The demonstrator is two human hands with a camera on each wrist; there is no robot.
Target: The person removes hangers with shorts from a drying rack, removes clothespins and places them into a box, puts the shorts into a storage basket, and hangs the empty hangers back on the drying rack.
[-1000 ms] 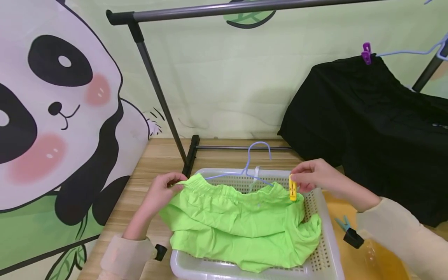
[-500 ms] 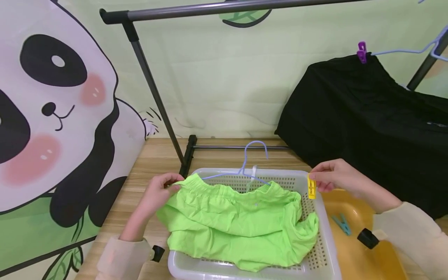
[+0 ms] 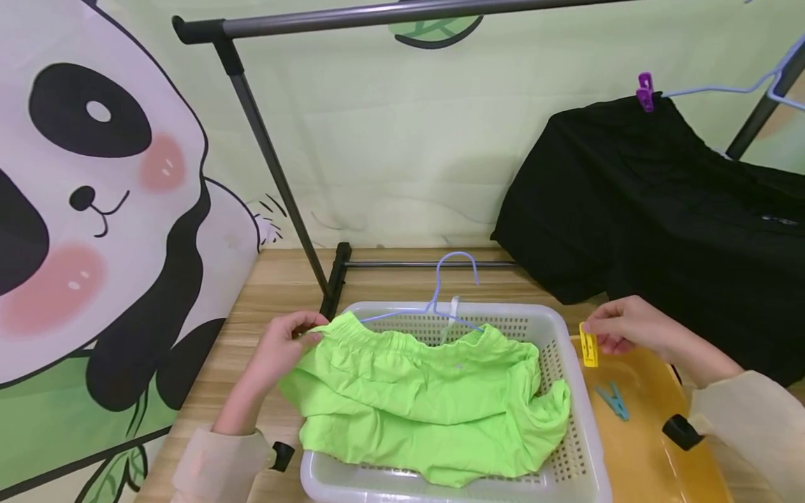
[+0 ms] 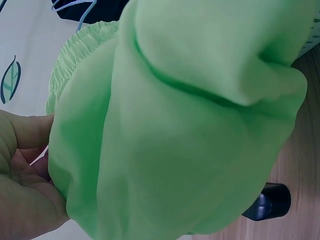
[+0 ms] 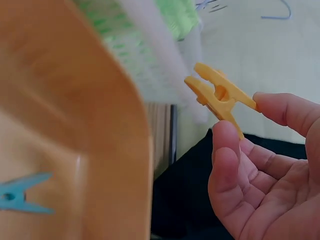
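Note:
Bright green shorts point(image 3: 421, 398) with a gathered waistband lie over a white basket, and a light-blue hanger point(image 3: 434, 307) pokes up from their waist. My left hand point(image 3: 283, 349) pinches the waistband's left corner; in the left wrist view the green cloth point(image 4: 175, 140) covers most of the picture beside the thumb and fingers. My right hand point(image 3: 635, 328) pinches a yellow clothespin point(image 3: 588, 346) by its handle ends, above the rim of an orange tub. The right wrist view shows the clothespin point(image 5: 217, 92) clear of the cloth, between thumb and fingers.
The white perforated basket point(image 3: 560, 475) stands on the wooden table, left of the orange tub point(image 3: 654, 454). A teal clothespin point(image 3: 613, 400) lies in the tub. Black shorts point(image 3: 654, 195) hang at right with a purple clothespin point(image 3: 645, 91). A dark rack point(image 3: 277, 161) stands behind.
My right hand has moved right with the yellow clothespin, from the shorts' right corner past the basket's rim to the tub. The left hand still holds the waistband corner.

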